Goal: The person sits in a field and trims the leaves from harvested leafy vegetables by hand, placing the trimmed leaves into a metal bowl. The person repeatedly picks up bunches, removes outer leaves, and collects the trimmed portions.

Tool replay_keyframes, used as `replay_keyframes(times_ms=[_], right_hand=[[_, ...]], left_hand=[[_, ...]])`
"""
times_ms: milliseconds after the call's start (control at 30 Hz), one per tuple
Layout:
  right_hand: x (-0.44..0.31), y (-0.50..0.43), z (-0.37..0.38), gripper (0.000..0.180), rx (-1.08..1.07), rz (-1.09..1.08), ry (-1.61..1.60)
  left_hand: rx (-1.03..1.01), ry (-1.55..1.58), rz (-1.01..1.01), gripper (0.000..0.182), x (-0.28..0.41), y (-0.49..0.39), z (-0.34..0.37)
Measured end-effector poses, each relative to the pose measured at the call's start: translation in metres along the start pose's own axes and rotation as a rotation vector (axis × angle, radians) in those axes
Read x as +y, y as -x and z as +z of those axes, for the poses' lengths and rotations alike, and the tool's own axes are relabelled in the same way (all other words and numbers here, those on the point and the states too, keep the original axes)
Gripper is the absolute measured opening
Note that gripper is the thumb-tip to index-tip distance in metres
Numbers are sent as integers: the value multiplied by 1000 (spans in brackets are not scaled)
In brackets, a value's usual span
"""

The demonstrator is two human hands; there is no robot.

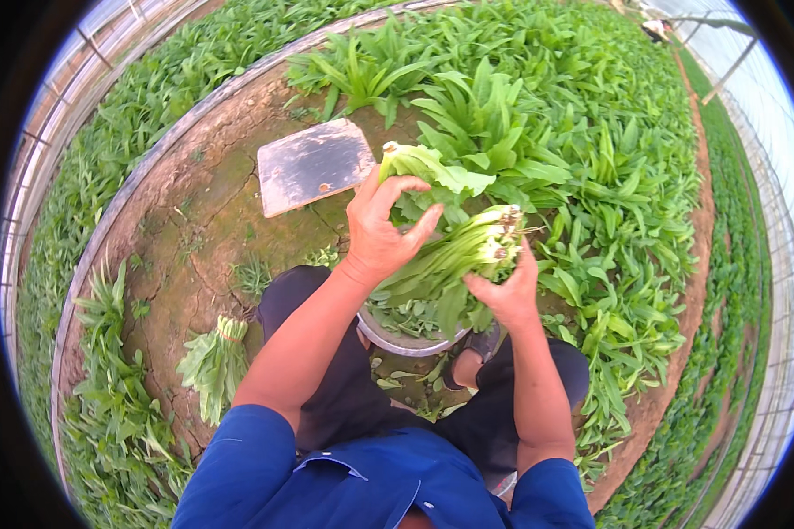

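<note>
My right hand (509, 291) grips a thick bunch of leafy greens (430, 264), long-leaved like celtuce or leaf lettuce. The pale cut stem ends face up and to the right, and the leaves hang down to the left. A separate leafy plant (437, 165) is in my left hand (390, 225), its cut base pointing up. The left thumb and forefinger are spread, while the other fingers are partly hidden behind the plant. Beneath the bunch, between my legs, stands a round tub (413, 349) with loose leaves in it.
A worn flat board (314, 165) sits on the cracked soil (205, 231) ahead to the left. Beside my left knee lies a banded bundle of greens (218, 370). Growing plants (503, 125) stand close ahead and to the right. Greenhouse framing (734, 66) curves along the edges.
</note>
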State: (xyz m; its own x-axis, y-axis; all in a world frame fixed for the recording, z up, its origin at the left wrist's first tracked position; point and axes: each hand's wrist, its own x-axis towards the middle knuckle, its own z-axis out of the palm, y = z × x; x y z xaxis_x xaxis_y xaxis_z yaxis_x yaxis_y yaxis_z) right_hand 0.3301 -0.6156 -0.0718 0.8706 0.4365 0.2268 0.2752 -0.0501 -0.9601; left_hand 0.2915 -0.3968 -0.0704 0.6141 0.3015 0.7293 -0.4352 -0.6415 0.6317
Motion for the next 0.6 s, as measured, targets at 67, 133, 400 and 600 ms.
replay_keyframes(times_ms=[67, 133, 400, 600], right_hand=[[-14, -2, -14, 71, -11, 31, -17], [-25, -5, -32, 70, 11, 32, 37], [-8, -14, -43, 73, 140, 44, 164], [-2, -7, -21, 78, 24, 81, 115]], left_hand=[[25, -155, 36, 29, -6, -3, -5], [-41, -294, 82, 27, -10, -4, -10], [-358, -123, 208, 43, 6, 10, 5], [-380, 152, 81, 46, 16, 22, 17]])
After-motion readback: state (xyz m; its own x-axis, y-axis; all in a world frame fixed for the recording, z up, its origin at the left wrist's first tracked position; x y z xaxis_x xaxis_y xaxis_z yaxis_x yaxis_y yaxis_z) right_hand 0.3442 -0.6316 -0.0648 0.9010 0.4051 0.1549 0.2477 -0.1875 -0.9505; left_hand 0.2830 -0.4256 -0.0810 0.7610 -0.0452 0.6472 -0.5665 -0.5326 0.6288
